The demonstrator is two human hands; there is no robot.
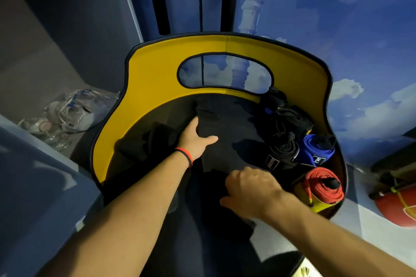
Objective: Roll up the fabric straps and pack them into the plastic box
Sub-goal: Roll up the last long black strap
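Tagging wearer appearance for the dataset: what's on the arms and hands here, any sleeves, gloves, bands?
No sleeves or gloves in view: both forearms and hands are bare. The left hand has two thin wristbands at the wrist, one red-orange, one black. The right hand shows no ring, watch or band.
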